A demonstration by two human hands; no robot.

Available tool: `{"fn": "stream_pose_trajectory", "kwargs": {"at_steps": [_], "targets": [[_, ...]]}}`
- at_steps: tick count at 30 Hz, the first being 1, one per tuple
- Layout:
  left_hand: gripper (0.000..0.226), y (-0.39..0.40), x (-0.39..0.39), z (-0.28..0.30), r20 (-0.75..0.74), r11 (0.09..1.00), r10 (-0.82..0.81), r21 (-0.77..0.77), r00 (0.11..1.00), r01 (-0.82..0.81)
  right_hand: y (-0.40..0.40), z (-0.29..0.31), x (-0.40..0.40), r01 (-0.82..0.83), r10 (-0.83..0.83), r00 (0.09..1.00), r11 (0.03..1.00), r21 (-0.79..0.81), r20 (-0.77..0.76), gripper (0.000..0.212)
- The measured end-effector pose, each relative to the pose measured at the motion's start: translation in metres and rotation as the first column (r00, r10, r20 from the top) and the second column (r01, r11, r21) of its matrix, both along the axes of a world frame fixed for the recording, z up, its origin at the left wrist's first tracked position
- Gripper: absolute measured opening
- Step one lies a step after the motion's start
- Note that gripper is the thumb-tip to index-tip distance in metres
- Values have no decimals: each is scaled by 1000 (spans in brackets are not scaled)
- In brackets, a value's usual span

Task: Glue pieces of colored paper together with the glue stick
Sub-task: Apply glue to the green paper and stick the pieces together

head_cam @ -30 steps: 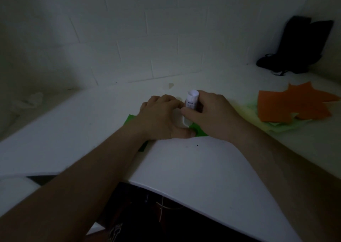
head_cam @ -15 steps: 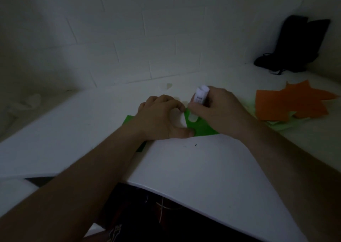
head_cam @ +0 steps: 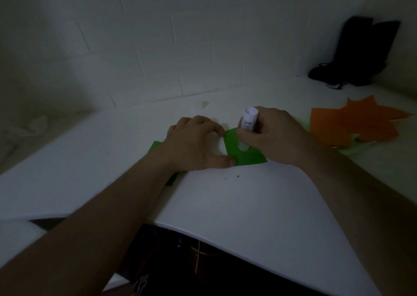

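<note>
The left hand (head_cam: 194, 142) lies on a piece of green paper (head_cam: 244, 152) on the white bench (head_cam: 237, 205), fingers bent with the tips and the thumb pressing the sheet flat. Part of the green paper shows to the left of the wrist and more to the right of the thumb, where its right corner lies bare on the bench. The right hand (head_cam: 275, 135) grips a white glue stick (head_cam: 249, 121), fingers curled round the barrel; the stick stands nearly upright, tilted slightly, its lower end down on the green paper just right of the left hand's fingertips. Whether the tip actually touches the sheet is hard to tell in the dim light. To the right, well apart from the hands, a stack of orange paper (head_cam: 352, 124) with jagged edges rests on a pale green sheet (head_cam: 352, 149). In the far right corner a black bag (head_cam: 358, 52) leans against the tiled wall (head_cam: 180, 36). At the far left a crumpled pale thing lies on the bench, too dark to identify
</note>
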State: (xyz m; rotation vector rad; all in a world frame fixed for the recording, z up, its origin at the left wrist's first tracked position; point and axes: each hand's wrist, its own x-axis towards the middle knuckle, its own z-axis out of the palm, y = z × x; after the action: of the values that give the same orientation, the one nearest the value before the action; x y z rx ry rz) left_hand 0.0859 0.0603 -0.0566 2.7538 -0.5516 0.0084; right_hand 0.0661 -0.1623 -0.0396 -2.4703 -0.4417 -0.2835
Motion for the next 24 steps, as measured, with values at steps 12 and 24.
{"fn": "stream_pose_trajectory", "kwargs": {"at_steps": [12,24], "targets": [[84,0,-1,0,2,1000,-7,-22,1000,7,-17,2,2,37,-33,998,996,-76,51,15],[85,-2,-6,3,-2,1000,-4,-11,1000,4,-19,7,-1,44,-32,973,998,-48,227,23]]}}
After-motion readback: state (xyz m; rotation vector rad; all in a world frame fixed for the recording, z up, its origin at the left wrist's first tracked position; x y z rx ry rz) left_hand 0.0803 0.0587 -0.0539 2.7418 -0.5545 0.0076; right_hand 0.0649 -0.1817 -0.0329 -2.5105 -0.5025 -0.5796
